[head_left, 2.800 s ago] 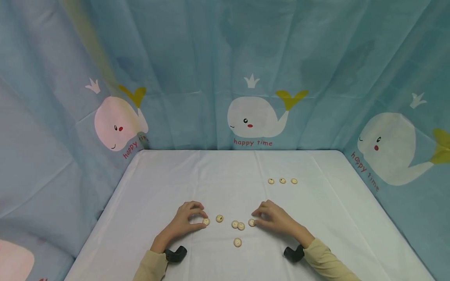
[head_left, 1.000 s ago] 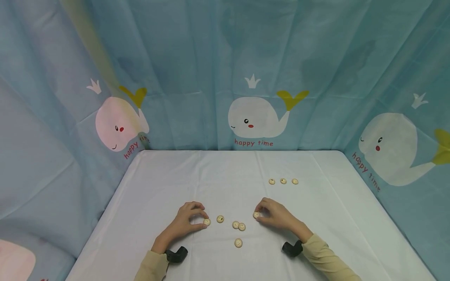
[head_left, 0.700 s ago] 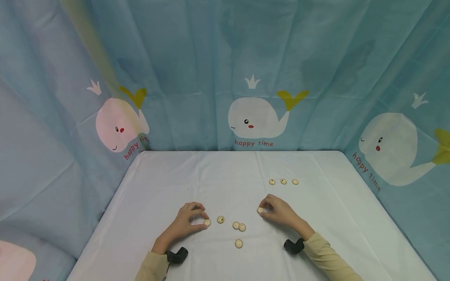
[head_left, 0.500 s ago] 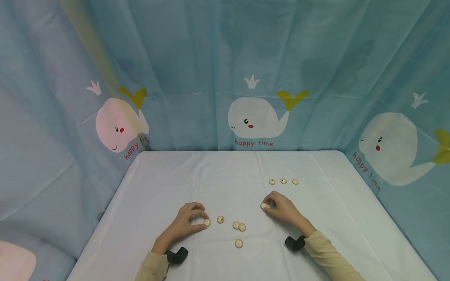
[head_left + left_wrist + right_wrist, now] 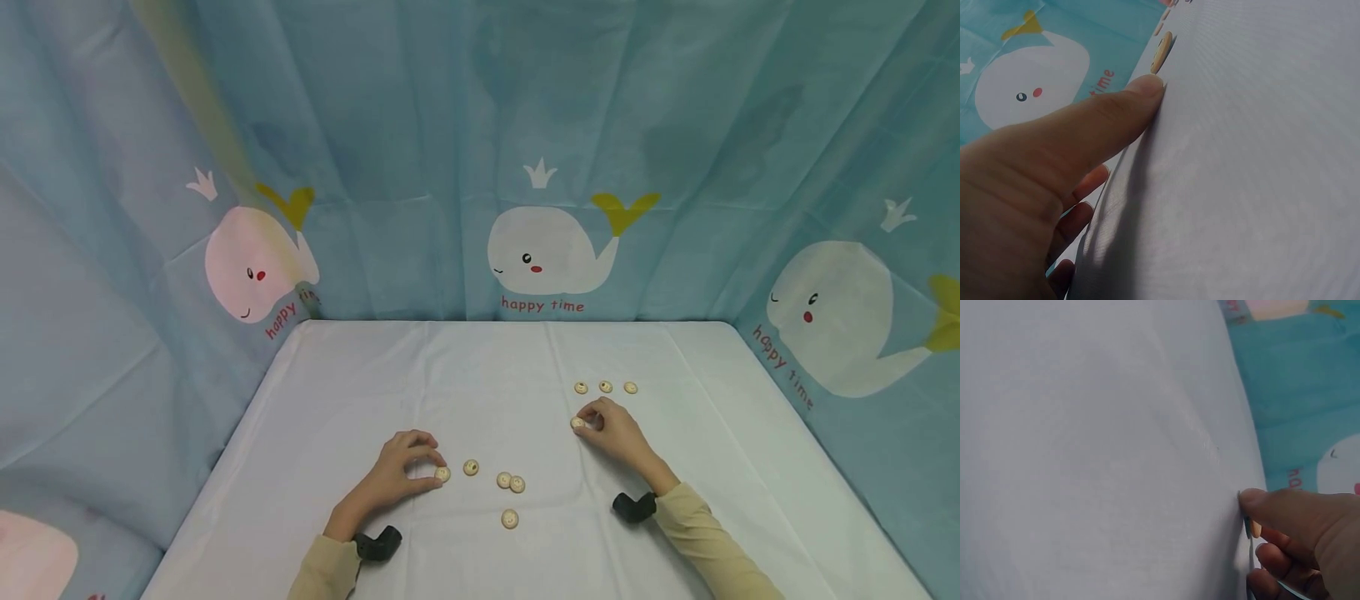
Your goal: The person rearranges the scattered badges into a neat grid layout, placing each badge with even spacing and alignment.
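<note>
My left hand (image 5: 396, 472) rests low on the cloth, its thumb and forefinger pinching a small pale wooden disc (image 5: 442, 474) with dark marks. In the left wrist view a disc (image 5: 1161, 53) shows just past the thumb tip; I cannot tell if it is the held one. Further right and farther back, my right hand (image 5: 617, 432) holds another wooden disc (image 5: 577, 423) between thumb and fingertips. A tan edge of that disc (image 5: 1256, 527) peeks out below the thumb in the right wrist view. It sits just short of a row of three discs (image 5: 605, 387).
Between the hands lie a single disc (image 5: 471, 467), a touching or overlapping pair (image 5: 511, 482) and one nearer disc (image 5: 510, 519). White cloth covers the table (image 5: 360, 375). A blue whale-print curtain (image 5: 420, 250) encloses its back and sides.
Pinching its disc, my right hand has carried it from beside the middle pair away to the back right, near the row of three. My left hand has stayed in place.
</note>
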A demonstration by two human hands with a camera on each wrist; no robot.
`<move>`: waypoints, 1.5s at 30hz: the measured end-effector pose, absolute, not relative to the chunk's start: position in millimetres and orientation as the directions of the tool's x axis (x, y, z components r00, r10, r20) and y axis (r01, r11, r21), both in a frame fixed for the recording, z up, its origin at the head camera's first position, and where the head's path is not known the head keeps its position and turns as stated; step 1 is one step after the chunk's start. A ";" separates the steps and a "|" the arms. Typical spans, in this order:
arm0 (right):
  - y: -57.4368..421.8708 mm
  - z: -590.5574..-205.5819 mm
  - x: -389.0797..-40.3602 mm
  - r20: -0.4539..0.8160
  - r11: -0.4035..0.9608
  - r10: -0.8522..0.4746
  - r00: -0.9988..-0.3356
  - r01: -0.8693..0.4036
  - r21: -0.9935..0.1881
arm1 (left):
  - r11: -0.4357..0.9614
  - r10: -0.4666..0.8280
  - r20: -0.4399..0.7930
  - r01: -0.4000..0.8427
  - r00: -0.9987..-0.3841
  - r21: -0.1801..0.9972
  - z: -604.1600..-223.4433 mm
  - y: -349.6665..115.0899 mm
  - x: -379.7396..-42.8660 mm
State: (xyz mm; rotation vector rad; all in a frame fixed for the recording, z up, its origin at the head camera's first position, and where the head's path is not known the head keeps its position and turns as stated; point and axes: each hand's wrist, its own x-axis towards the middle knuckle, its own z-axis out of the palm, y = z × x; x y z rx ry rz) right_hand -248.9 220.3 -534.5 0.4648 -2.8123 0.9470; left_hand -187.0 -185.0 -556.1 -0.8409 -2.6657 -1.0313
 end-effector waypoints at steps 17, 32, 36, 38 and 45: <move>233.0 -539.0 -266.9 0.195 0.744 -0.132 -0.972 -0.227 -0.629 | 0.606 0.451 0.344 0.565 -0.824 0.560 -560.3 -186.0 -187.4; 238.3 -538.9 -274.8 0.156 0.727 -0.112 -0.981 -0.188 -0.661 | 0.607 0.438 0.334 0.549 -0.834 0.574 -556.6 -184.6 -187.0; 239.0 -537.2 -273.9 0.158 0.725 -0.115 -0.981 -0.192 -0.662 | 0.614 0.440 0.318 0.540 -0.840 0.576 -557.0 -184.9 -187.6; 238.6 -536.4 -273.6 0.155 0.724 -0.116 -0.981 -0.191 -0.663 | 0.615 0.440 0.308 0.533 -0.843 0.581 -556.6 -185.2 -187.6; 237.4 -537.5 -274.6 0.142 0.723 -0.124 -0.982 -0.188 -0.665 | 0.614 0.430 0.293 0.515 -0.854 0.598 -553.8 -184.9 -185.8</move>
